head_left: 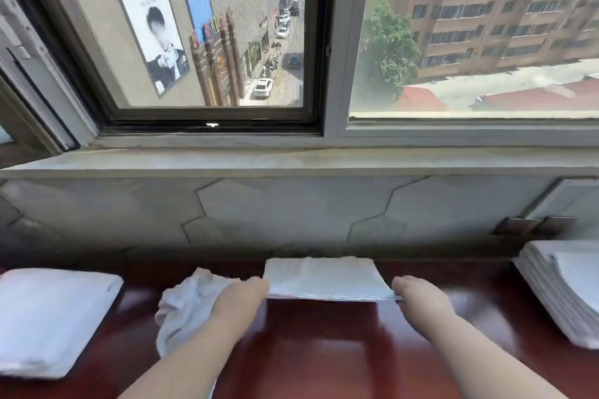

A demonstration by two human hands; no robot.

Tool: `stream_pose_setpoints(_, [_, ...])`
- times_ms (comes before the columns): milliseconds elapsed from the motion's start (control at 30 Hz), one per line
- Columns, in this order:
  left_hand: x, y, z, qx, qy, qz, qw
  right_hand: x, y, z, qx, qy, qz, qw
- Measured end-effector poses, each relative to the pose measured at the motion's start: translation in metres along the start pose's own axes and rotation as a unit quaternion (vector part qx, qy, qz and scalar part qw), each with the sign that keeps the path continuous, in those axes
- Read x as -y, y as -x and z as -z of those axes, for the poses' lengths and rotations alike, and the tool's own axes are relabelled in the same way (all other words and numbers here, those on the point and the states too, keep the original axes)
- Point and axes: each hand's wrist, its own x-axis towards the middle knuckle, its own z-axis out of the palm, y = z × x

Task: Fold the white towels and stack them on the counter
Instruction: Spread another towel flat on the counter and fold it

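At twelve o'clock on the counter [308, 350] the folded towel [324, 278] lies flat, the left hand [241, 296] gripping its nine o'clock corner, the right hand [418, 298] pinching the three o'clock one; soft, light and limp, it is probably best held by both corners.

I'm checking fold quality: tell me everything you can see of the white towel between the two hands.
The folded towel is white, soft-looking cloth, a flat rectangle with layered edges showing along its near side. It sits at the back of the dark red counter, close to the tiled wall. The left hand grips its near left corner, the right hand its near right corner; that edge looks slightly raised.
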Motion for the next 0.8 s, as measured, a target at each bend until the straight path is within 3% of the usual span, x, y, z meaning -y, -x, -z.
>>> stream_pose_setpoints(133, [0.000, 0.033, -0.054, 0.055, 0.024, 0.027, 0.998, 0.000, 0.024, -0.055, 0.059, 0.106, 0.088, 0.989])
stream_pose_setpoints(233, [-0.010, 0.046, -0.076, 0.085, 0.033, -0.051, 0.994, -0.002, 0.041, -0.080, 0.086, 0.138, 0.138, 0.977])
stream_pose_setpoints(300, [-0.007, 0.053, -0.090, 0.083, 0.053, -0.031, 0.995, -0.001, 0.055, -0.089, 0.073, 0.136, 0.172, 0.973])
stream_pose_setpoints(433, [-0.002, 0.082, -0.131, 0.060, -0.122, -0.127, 0.983, -0.007, 0.081, -0.108, 0.085, 0.116, 0.220, 0.965])
stream_pose_setpoints(567, [-0.003, 0.108, -0.158, 0.066, -0.161, -0.132, 0.976, -0.011, 0.095, -0.128, 0.191, 0.156, 0.214, 0.945])
stream_pose_setpoints(733, [-0.020, 0.067, -0.148, -0.005, -0.051, -0.109, 0.993, 0.015, 0.064, -0.124, 0.101, 0.036, 0.203, 0.973])
stream_pose_setpoints(800, [-0.034, 0.026, -0.140, 0.009, -0.032, -0.109, 0.994, 0.033, 0.037, -0.131, 0.073, -0.020, 0.186, 0.980])
